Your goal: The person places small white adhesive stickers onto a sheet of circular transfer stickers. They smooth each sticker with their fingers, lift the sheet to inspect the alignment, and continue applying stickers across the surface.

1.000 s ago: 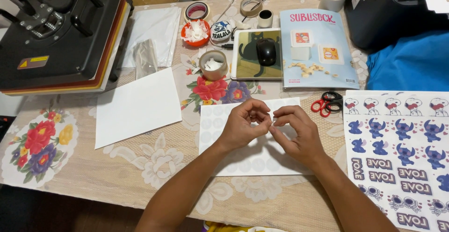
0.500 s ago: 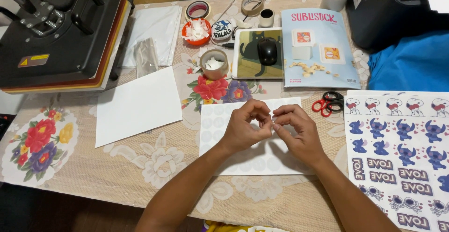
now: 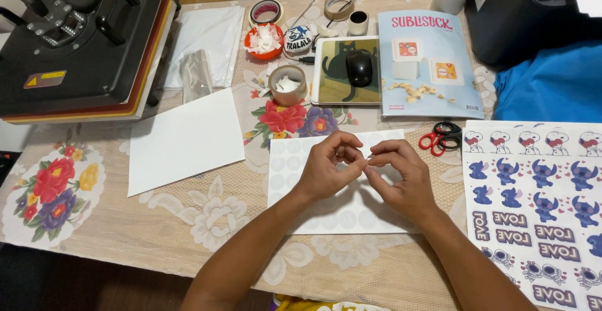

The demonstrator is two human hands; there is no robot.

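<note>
Your left hand (image 3: 327, 165) and right hand (image 3: 401, 176) meet fingertip to fingertip over the white sheet of faint round blank stickers (image 3: 338, 185), which lies flat on the lace-covered counter (image 3: 188, 223) just in front of you. Both hands are curled, thumb and forefinger pressed together, and they seem to pinch one small, thin white piece between them; it is too small to tell what it is or which hand truly has the grip.

The weak point is that shared pinch. A piece this slight can fold over and stick to itself, or cling to the wrong finger, if you pull the hands apart unevenly. It could also drop onto the white sheet and be hard to find, being the same colour.

Your wrists hover low over the sheet, so a drag of either forearm may shift or crease it. The printed sheet of blue cartoon figures (image 3: 533, 210) lies just beside your right hand, and the red-handled scissors (image 3: 439, 138) sit near its far corner; a wide sweep of the right elbow could push either. The plain white paper sheet (image 3: 185, 138) to your left is well apart and looks safe.
</note>
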